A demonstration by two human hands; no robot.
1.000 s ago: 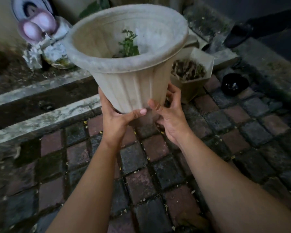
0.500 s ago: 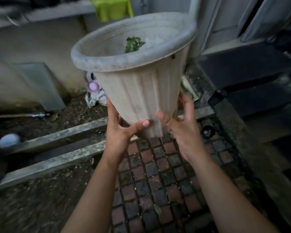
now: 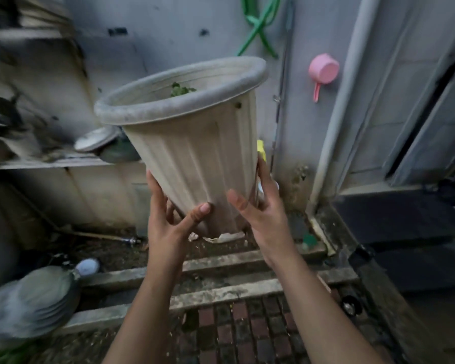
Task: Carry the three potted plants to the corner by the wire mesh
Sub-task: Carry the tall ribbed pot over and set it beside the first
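Note:
A tall cream ribbed pot (image 3: 195, 153) with a wide grey rim is held in the air at chest height, tilted slightly to the left. A small green plant (image 3: 181, 89) peeks above the rim inside it. My left hand (image 3: 174, 222) grips the pot's narrow base from the left, thumb across the front. On the other side my right hand (image 3: 263, 214) cups the base, fingers up its right wall. No other potted plant and no wire mesh are in view.
Two concrete curbs (image 3: 221, 290) with a drain channel between them cross the ground ahead, with brick paving (image 3: 237, 334) in front. A grey wall holds a green hose (image 3: 258, 24) and a pink scoop (image 3: 323, 69). A downpipe (image 3: 336, 122) stands right. A large dark bottle (image 3: 32, 298) lies lower left.
The pot has stayed in both hands while my view swung up from the paving to the wall. The square pot and dark bowl on the bricks have left the view.

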